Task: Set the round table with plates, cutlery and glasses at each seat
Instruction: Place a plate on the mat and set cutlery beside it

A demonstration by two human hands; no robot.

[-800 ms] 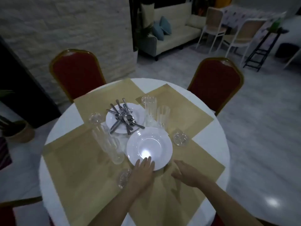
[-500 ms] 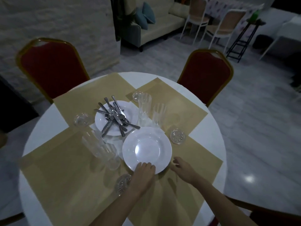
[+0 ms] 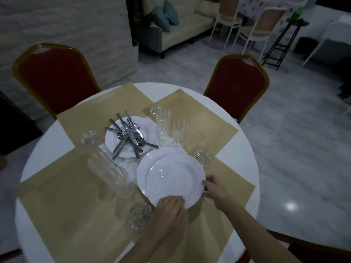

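Change: top plate (image 3: pixel 174 179) now offset rightward, exposing lower plate (image 3: pixel 142 172) | Grip: right hand (image 3: pixel 214 190) pinches its right rim, left hand (image 3: pixel 169 207) clasps its near rim | Place: near-centre of round table (image 3: pixel 47 141) | Meaning: first plate separating, seats unset.

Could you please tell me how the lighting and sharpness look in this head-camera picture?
Head view: dim, with one bright glare spot on the floor at right; head view: the tall glasses at left are smeared by blur, while the top plate reads sharp; the wide lens bows the table rim.
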